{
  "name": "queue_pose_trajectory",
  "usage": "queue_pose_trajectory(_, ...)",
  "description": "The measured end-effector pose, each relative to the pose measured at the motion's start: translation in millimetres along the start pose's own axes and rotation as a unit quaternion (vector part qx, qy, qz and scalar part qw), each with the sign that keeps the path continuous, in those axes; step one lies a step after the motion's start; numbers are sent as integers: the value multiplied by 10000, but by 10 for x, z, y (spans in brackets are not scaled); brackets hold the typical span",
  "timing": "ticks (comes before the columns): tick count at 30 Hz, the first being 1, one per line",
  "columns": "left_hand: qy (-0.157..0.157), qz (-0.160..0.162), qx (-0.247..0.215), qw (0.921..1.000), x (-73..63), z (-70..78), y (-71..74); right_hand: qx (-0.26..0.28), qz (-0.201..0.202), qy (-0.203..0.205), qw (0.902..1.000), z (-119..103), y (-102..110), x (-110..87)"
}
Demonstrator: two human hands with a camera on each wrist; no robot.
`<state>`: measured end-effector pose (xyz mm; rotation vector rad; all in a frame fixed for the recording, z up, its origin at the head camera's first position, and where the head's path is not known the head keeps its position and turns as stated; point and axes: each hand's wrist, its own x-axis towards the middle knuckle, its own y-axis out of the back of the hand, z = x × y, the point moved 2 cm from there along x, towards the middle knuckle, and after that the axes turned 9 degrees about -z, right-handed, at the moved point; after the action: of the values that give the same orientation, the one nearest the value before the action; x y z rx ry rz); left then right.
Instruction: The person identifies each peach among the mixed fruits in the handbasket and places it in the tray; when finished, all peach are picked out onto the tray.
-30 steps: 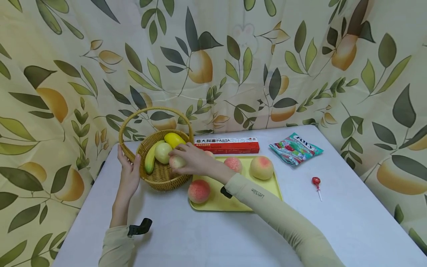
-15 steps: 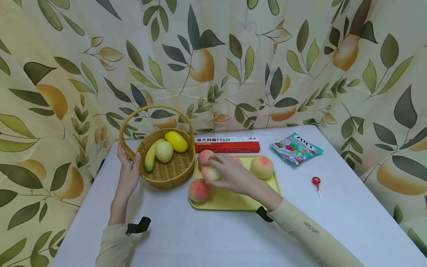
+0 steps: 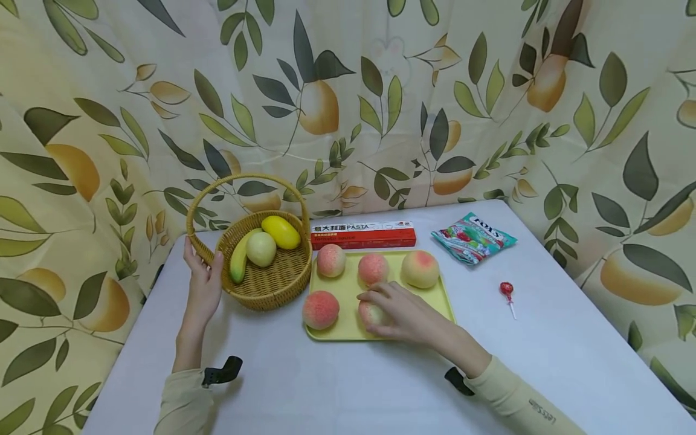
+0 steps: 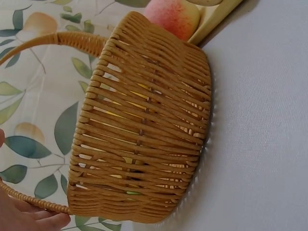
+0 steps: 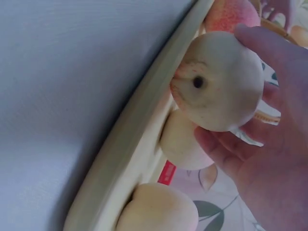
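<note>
In the head view, my right hand (image 3: pixel 405 314) holds a peach (image 3: pixel 370 314) at the front of the yellow tray (image 3: pixel 348 329). The right wrist view shows thumb and fingers spread around this pale peach (image 5: pixel 226 82), its dark stem hole facing the camera. Several other pinkish peaches lie on the tray, one (image 3: pixel 321 310) at its front left corner. My left hand (image 3: pixel 203 284) holds the wicker basket (image 3: pixel 266 296) at the left base of its handle (image 3: pixel 198 241). Inside the basket are a banana (image 3: pixel 239 263), a pale green round fruit (image 3: pixel 261 249) and a yellow mango-like fruit (image 3: pixel 281 232).
Behind the tray lies a red and white pasta box (image 3: pixel 363 235). A teal candy bag (image 3: pixel 474 238) and a red lollipop (image 3: pixel 507 290) lie to the right on the white-covered table (image 3: pixel 261 380). A fruit-patterned curtain (image 3: pixel 348 169) hangs behind.
My right hand has carried the peach out of the basket, rightward to the front of the tray. The left hand stays at the basket handle.
</note>
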<state>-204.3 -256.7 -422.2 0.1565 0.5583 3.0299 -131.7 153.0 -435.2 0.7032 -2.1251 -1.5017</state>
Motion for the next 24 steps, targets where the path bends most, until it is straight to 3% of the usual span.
queue_pose_trajectory(8, 69, -88, 47, 9999, -13, 0, -2, 32, -275, -184, 9994, 27, -33, -33)
queue_pose_trajectory(24, 18, 3, 16, 10000, -25, 21, 3, -17, 224, 131, 9997, 14, -85, -101)
